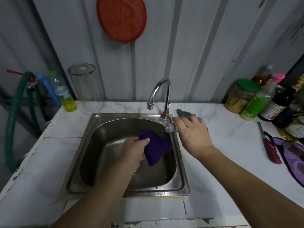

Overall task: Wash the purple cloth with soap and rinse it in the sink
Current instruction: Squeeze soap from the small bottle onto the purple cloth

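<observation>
Two bare forearms reach in from the near edge over one white marble-patterned counter (49, 186), into which one stainless steel sink (85, 162) is set. The left hand (135, 151) is over the basin with its fingers curled closed around one purple cloth (156, 148), thumb pressed on the upper edge. The cloth is a single folded piece, deep violet and nubbly like terry, roughly triangular, hanging from the grip above the basin's right half, its lower corner drooping toward the drain. The right hand (193, 134) rests at the sink's right rim, fingers loosely bent around the tap handle (169, 126); how firmly they grip I cannot tell. Just behind that hand lies one grey steel-wool scourer (185, 112). One chrome gooseneck faucet (158, 92) arches over the basin's back edge. On the right lie one red stick lighter (269, 145) and one lilac cloth (292, 160), with a cluster of bottles and jars behind them. Far left stand one bottle of yellow liquid (65, 94), one clear upturned glass jar (86, 86) and one green hose (12, 122). One red round strainer (121, 18) hangs on the wall.
</observation>
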The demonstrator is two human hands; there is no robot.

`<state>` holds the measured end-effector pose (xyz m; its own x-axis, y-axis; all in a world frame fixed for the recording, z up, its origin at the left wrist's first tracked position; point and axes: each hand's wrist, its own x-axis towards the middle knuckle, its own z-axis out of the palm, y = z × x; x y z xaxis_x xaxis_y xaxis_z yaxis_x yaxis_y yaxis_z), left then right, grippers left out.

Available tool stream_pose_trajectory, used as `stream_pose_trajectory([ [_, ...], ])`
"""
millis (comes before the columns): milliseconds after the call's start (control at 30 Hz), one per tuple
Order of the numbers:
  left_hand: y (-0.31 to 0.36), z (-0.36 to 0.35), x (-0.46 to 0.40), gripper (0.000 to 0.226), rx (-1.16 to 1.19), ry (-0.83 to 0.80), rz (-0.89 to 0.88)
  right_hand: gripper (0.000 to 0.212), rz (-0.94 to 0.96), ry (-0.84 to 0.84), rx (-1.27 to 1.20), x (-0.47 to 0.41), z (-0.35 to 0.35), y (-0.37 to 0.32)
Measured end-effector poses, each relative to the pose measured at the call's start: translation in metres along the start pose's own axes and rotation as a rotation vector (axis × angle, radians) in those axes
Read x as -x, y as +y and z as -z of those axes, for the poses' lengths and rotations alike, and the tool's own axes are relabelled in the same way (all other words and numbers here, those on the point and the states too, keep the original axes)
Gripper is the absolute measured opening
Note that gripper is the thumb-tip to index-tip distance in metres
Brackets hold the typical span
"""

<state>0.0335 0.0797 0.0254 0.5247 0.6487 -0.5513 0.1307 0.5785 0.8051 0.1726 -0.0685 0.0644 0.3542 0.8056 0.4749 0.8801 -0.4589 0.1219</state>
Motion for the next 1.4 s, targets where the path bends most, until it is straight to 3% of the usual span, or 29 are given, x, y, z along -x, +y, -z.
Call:
stream_pose_trajectory([
  [100, 0.003, 0.005, -0.003, 0.033, 0.033, -0.015, 0.022, 0.037, 0.151, -0.003, 0.066, -0.013, 0.009, -0.004],
  [200, 0.005, 0.008, -0.005, 0.03, 0.028, -0.035, 0.033, 0.04, 0.246, -0.073, 0.115, -0.026, 0.015, -0.007],
  [400, 0.008, 0.011, -0.01, 0.029, 0.02, -0.044, 0.026, 0.051, 0.318, -0.143, 0.168, -0.041, 0.025, -0.017],
  [567, 0.009, 0.012, -0.013, 0.022, 0.035, -0.061, 0.027, 0.038, 0.319, -0.139, 0.181, -0.047, 0.029, -0.022],
  [667, 0.01, 0.013, -0.014, 0.015, 0.038, -0.062, 0.025, 0.042, 0.307, -0.161, 0.199, -0.049, 0.03, -0.02],
  [1100, 0.008, 0.015, -0.017, 0.028, 0.04, -0.077, 0.037, 0.023, 0.364, -0.018, 0.132, -0.045, 0.039, -0.011],
  [1400, 0.007, 0.016, -0.017, 0.028, 0.034, -0.086, 0.039, 0.022, 0.419, 0.048, 0.089, -0.046, 0.04, -0.012],
])
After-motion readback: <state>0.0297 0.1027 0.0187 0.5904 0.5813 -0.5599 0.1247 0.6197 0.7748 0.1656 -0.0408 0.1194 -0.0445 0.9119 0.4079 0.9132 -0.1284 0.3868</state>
